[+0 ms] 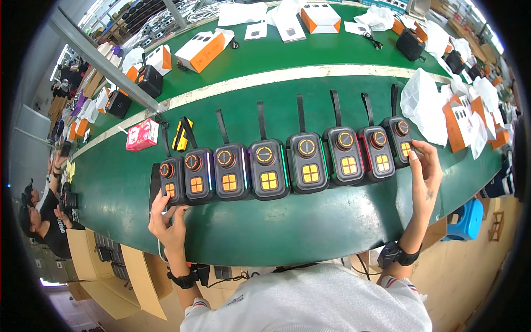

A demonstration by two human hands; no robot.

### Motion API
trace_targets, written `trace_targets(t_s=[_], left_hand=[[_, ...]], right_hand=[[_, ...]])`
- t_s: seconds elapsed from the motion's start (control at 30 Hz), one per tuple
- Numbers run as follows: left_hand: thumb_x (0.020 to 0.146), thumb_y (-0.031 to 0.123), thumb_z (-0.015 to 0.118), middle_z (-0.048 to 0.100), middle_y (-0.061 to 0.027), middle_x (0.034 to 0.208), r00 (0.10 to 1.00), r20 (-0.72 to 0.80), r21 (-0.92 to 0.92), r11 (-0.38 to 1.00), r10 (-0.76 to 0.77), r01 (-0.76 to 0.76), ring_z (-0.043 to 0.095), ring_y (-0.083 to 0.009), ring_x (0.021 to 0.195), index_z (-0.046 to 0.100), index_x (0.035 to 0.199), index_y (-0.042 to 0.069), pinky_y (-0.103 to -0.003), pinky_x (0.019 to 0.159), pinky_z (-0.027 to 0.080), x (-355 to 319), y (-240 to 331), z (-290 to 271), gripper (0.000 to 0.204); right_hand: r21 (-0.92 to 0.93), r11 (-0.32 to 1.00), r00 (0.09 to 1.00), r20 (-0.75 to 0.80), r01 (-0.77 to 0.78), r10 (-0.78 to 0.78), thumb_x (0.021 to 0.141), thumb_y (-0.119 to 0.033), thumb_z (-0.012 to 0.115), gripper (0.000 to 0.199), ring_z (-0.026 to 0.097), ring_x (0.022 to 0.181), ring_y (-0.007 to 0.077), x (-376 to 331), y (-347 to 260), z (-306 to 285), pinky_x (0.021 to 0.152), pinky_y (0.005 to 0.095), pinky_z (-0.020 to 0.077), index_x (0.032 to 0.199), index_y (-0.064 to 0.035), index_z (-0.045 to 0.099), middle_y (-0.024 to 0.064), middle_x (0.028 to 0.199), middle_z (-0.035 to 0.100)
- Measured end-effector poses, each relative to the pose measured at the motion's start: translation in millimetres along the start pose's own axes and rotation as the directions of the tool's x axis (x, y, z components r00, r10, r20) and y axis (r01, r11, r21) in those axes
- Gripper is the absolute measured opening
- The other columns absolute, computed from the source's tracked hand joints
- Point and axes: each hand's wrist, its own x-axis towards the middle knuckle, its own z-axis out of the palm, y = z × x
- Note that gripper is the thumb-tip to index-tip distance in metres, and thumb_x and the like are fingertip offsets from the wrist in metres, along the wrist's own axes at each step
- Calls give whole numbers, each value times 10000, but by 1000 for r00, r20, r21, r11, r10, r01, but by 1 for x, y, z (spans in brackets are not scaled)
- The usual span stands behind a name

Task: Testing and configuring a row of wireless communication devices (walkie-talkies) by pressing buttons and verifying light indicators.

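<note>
Several black portable speakers stand side by side in a slightly curved row, each with an orange-ringed knob, orange square buttons and a strap reaching away from me. Coloured light strips glow on some, such as the middle speaker (pixel 269 169). At the row's left end, my left hand (pixel 169 226) has its fingers closed at the lower front of the leftmost speaker (pixel 172 176). My right hand (pixel 426 174) grips the outer edge of the rightmost speaker (pixel 399 138), thumb beside its buttons. Parts of both hands' fingers are hidden behind the speakers.
Behind the row on the green table (pixel 265 227) lie a pink-and-white carton (pixel 142 135) and a yellow-and-black item (pixel 182 134). Orange-and-white boxes (pixel 203 51) and white wrapping (pixel 423 108) are farther off. A metal post (pixel 105 61) rises at left; an open cardboard box (pixel 105 276) sits below.
</note>
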Motion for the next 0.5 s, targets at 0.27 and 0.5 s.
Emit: trace_targets(t_s=[0.27, 0.5], left_hand=[[751, -143, 637, 538, -272, 1208, 999, -35, -63, 998, -1, -1, 625, -260, 997, 523, 1117, -59, -329, 757, 608, 2, 1, 6, 392], [759, -132, 641, 529, -269, 1219, 999, -39, -16, 1000, 7, -7, 607, -250, 1011, 519, 1135, -52, -326, 767, 596, 0, -5, 5, 403]], right_hand=[[13, 1000, 997, -70, -18, 19, 897, -14, 520, 252, 572, 868, 95, -9, 7, 1, 781, 219, 438, 1148, 9, 530, 95, 1044, 609], [95, 995, 992, -122, 19, -7, 961, -103, 428, 250, 564, 1019, 168, -13, 7, 1, 873, 290, 428, 1178, -4, 502, 137, 1133, 595]])
